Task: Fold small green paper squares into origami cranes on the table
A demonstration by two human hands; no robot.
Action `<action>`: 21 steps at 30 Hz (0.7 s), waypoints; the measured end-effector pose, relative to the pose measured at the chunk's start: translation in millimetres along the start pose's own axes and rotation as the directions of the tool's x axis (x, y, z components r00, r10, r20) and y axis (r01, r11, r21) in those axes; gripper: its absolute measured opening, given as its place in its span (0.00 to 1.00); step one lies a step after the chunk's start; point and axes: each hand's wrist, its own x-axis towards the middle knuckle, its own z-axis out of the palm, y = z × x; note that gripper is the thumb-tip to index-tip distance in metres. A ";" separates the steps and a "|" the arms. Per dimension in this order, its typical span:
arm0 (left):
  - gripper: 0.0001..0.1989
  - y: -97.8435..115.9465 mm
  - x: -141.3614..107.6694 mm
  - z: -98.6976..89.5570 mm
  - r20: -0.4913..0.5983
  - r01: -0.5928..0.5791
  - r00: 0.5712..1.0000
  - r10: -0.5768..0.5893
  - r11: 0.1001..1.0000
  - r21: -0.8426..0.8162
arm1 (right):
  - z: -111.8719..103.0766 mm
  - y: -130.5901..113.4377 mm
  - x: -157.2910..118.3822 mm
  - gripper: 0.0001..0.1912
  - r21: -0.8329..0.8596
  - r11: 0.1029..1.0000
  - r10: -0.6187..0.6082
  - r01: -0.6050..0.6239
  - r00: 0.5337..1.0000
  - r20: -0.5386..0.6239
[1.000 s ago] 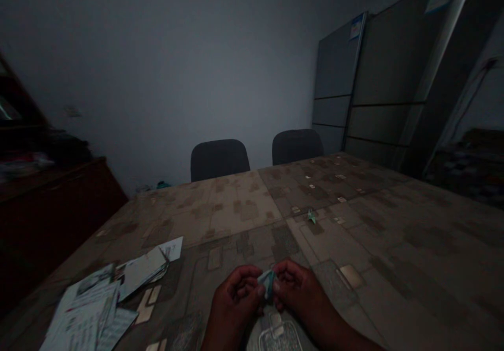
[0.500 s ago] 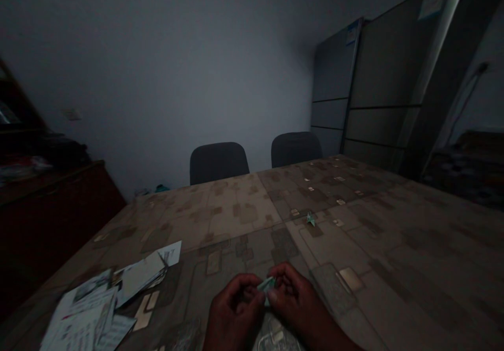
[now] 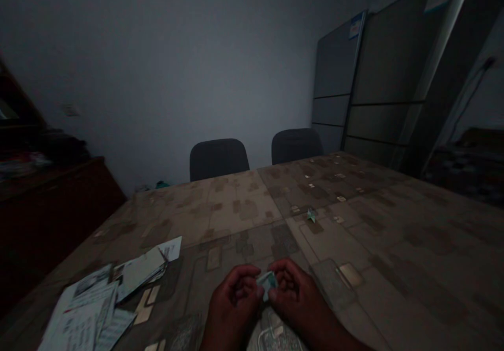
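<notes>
A small piece of folded green paper [image 3: 268, 284] is held between my two hands, low in the middle of the view. My left hand [image 3: 236, 301] pinches its left side between thumb and fingers. On the right side, my right hand [image 3: 295, 296] grips it the same way, thumb towards me. Farther out on the table stands a small green folded paper figure [image 3: 311, 215], apart from both hands. The finer folds of the held paper are too dark and small to make out.
A patterned cloth covers the table [image 3: 244, 209]. Loose printed papers [image 3: 79, 309] and a stack of paper pieces [image 3: 144, 272] lie at the left. Two dark chairs [image 3: 218, 159] stand at the far edge. A wooden cabinet [image 3: 59, 209] is at left, a tall wardrobe [image 3: 386, 78] at right.
The green paper has turned and shows a broader face between my fingers. My hands have drawn slightly apart. The camera view has shifted a little.
</notes>
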 end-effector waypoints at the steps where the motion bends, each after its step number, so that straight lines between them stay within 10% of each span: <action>1: 0.13 0.5 -0.2 0.6 -0.008 -0.014 1.000 0.014 1.000 -0.009 | 0.4 0.1 0.3 0.12 0.003 1.000 0.002 -0.002 1.000 0.002; 12: 0.13 -0.3 -0.5 0.0 -0.014 0.015 1.000 -0.015 1.000 -0.010 | -1.8 1.8 0.5 0.03 0.001 1.000 -0.030 0.031 0.999 -0.027; 21: 0.19 -13.0 8.1 -8.0 0.093 0.112 0.990 -0.107 0.993 -0.042 | -7.1 11.9 8.7 0.17 0.150 0.986 0.060 -0.076 0.993 0.105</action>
